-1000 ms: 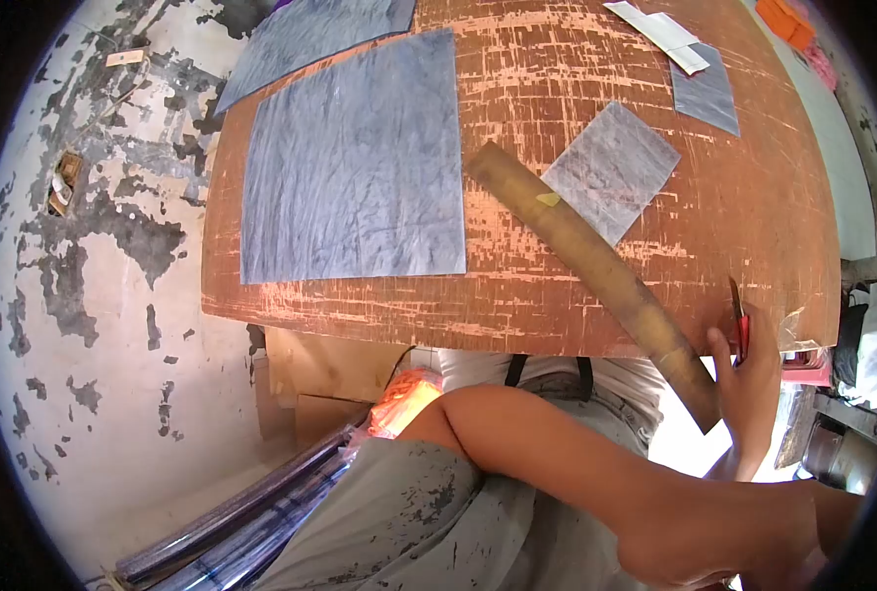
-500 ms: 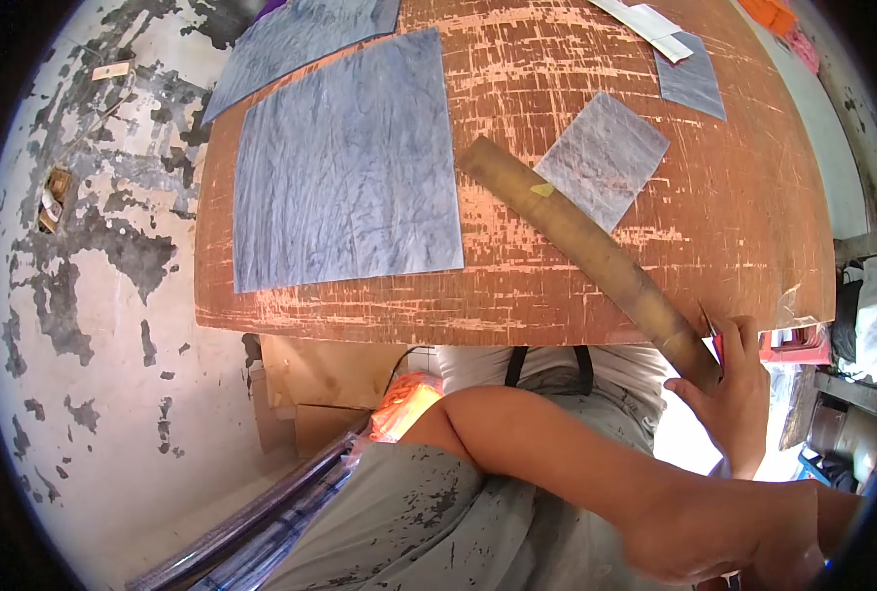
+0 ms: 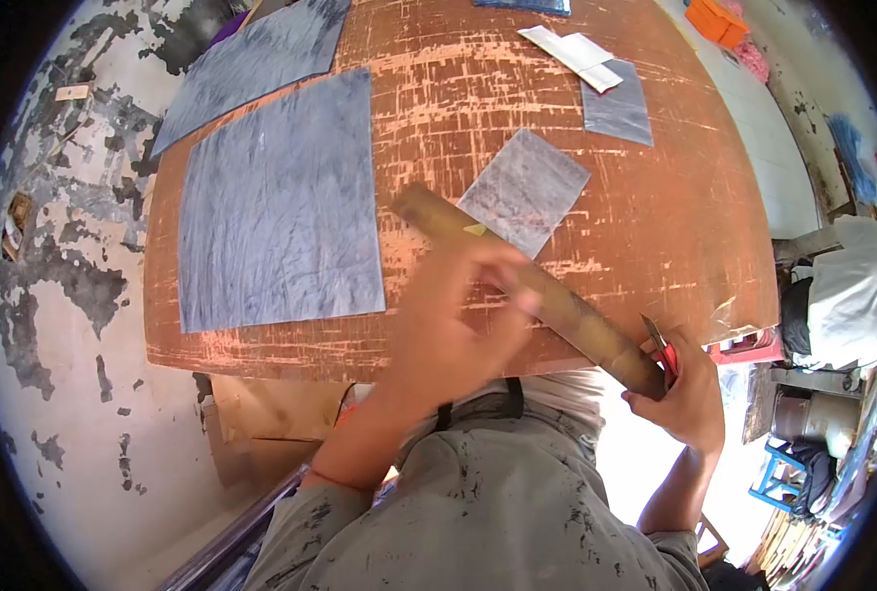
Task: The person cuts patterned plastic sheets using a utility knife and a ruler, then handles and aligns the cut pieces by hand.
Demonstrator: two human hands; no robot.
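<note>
A long brownish flat strip (image 3: 576, 315) with a small yellow mark lies slantwise over the table's front edge. Around its near end my right hand (image 3: 690, 394) is closed, also holding a red cutter knife (image 3: 667, 357) whose blade points up. Smeared by motion, my left hand (image 3: 468, 305) is over the strip's middle; whether it touches the strip cannot be made out. A small grey marbled sheet (image 3: 527, 187) lies just beyond the strip, its lower corner reaching the strip's edge. To the left is a large grey-blue marbled sheet (image 3: 281, 207).
The scratched brown table (image 3: 695, 217) also bears another grey sheet (image 3: 251, 74) at the far left, a small grey piece (image 3: 621, 113) and white folded strips (image 3: 576, 57). An orange box (image 3: 716, 22) stands beyond the right side. A peeling wall (image 3: 64, 325) runs along the left.
My left hand has swung from the lower right, across my body, to above the strip. My right hand keeps the strip's end and knife. The view has shifted, so the table appears further left and lower.
</note>
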